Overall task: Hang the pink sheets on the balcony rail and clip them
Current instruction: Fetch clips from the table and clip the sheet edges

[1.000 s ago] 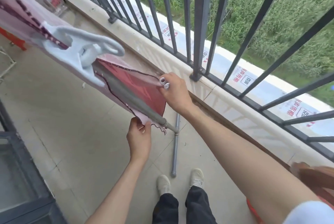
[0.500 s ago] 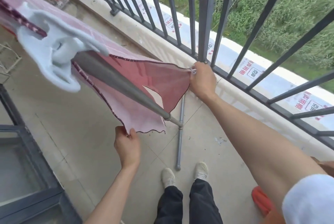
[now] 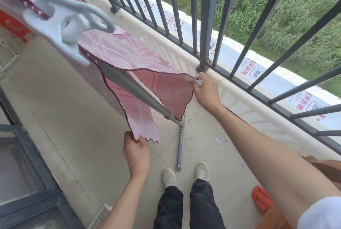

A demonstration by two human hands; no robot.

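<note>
A large pale-grey plastic clip (image 3: 60,25) clamps the pink patterned sheet with dark scalloped trim (image 3: 129,59) onto the grey metal drying-rack bar (image 3: 136,92) at its left end. The sheet drapes over both sides of this bar, which runs diagonally toward the person's feet. The left hand (image 3: 136,153) pinches the sheet's lower near corner between thumb and fingers, below the bar. The right hand (image 3: 205,93) grasps the far corner, pulled taut toward the dark metal balcony railing (image 3: 206,25); small metallic rings (image 3: 198,81) show at its fingers. An orange plastic item (image 3: 262,199) lies by the right foot.
</note>
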